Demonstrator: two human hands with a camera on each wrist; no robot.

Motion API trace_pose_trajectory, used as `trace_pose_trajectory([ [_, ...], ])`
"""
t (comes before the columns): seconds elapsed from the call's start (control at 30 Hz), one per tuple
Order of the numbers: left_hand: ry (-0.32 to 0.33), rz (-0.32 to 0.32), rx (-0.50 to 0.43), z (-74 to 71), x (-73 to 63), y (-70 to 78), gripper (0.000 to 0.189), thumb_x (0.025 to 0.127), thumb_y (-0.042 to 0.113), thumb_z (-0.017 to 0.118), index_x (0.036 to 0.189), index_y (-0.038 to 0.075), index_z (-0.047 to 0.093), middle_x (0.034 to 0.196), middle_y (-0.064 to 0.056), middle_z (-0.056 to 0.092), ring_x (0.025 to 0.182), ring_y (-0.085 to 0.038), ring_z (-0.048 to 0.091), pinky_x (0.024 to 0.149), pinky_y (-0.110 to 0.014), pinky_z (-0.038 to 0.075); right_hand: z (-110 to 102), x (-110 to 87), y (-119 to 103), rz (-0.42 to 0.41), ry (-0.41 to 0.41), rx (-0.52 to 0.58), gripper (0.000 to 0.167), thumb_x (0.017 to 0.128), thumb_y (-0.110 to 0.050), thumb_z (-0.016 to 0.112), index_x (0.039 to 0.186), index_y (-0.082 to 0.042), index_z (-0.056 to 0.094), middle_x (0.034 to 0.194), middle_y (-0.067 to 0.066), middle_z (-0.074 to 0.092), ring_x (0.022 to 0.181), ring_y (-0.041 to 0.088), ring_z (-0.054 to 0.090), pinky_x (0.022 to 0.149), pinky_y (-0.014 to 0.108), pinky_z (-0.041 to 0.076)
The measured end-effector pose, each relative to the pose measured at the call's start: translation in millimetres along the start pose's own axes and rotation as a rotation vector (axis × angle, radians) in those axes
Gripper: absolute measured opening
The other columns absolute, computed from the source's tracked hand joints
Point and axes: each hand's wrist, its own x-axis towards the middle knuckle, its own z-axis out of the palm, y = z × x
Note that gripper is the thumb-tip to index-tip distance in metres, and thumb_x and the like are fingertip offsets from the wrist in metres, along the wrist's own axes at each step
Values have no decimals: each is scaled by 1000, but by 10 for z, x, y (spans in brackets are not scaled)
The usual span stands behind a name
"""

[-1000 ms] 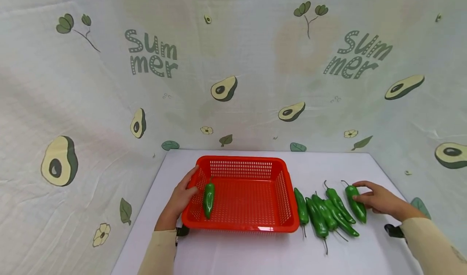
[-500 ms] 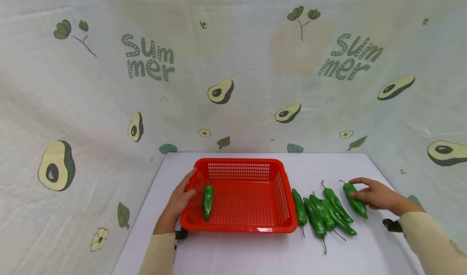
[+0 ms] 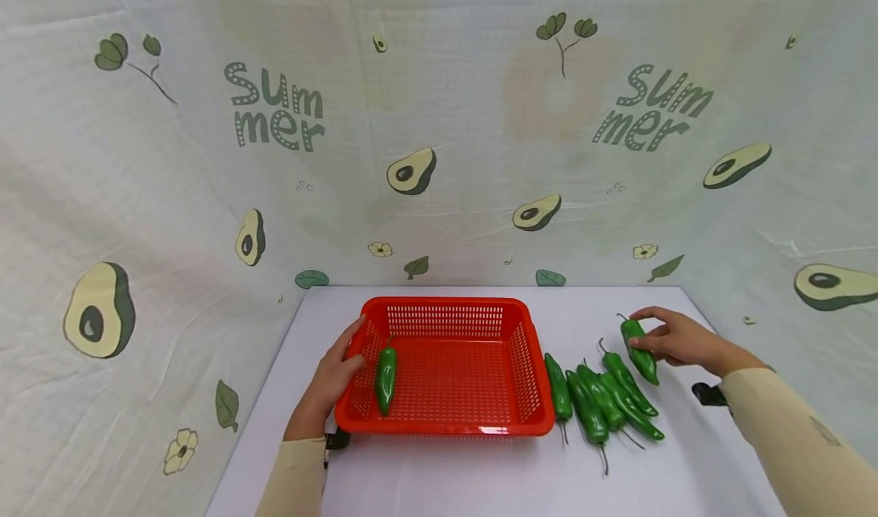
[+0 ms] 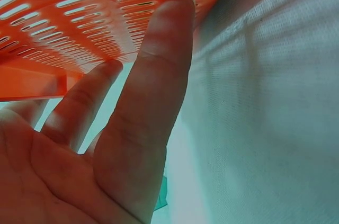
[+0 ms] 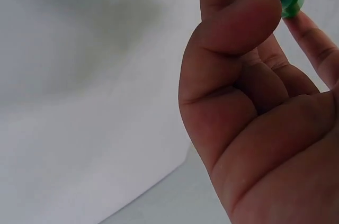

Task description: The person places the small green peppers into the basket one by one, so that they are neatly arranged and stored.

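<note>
Pinched by the right hand (image 3: 679,340) is one green pepper (image 3: 639,352); the left hand (image 3: 332,376), fingers extended, touches the left side of the red basket (image 3: 446,429). "SUMMER" lettering (image 3: 283,130) appears twice on the far cloth (image 3: 466,82). Since the earlier frame, that pepper has shifted left, beyond loose peppers (image 3: 588,409) on the white table (image 3: 425,479).

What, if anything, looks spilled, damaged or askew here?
Nothing plainly stands out: the red plastic mesh basket sits upright, the long glossy green peppers beside it look whole, and the right hand holds another pepper.
</note>
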Motion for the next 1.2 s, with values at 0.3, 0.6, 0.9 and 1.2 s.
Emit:
trace_pose_trajectory([
  [0.3,-2,4,-2,2,3,13,79,92,16,58,159,52,38,161,-7,44,126,-38,55,92,-49,59,58,295,-494,-21,1,24,75,96,-37,78,152,-6,41,103,12,74,78,25,67,54,31,49],
  [0.6,-9,5,-13,-3,0,21,77,94,16,58,160,50,38,160,-9,45,125,-38,55,92,-49,59,261,456,-895,-57,10,54,77,89,-36,85,147,-7,43,96,14,75,77,25,69,64,35,57],
  [0.9,-5,-5,-9,-32,-4,35,77,94,17,59,161,49,37,160,-10,45,126,-37,55,92,-49,59,448,583,-1258,-128,21,76,77,88,-37,87,146,-8,44,99,14,75,85,35,75,64,35,57],
  [1.2,-4,-8,-32,-5,-3,39,76,93,16,57,159,50,40,155,-11,50,120,-36,58,89,-46,60,681,708,-1558,-214,-41,152,76,87,-33,88,146,-11,45,103,18,75,82,35,76,62,32,55],
])
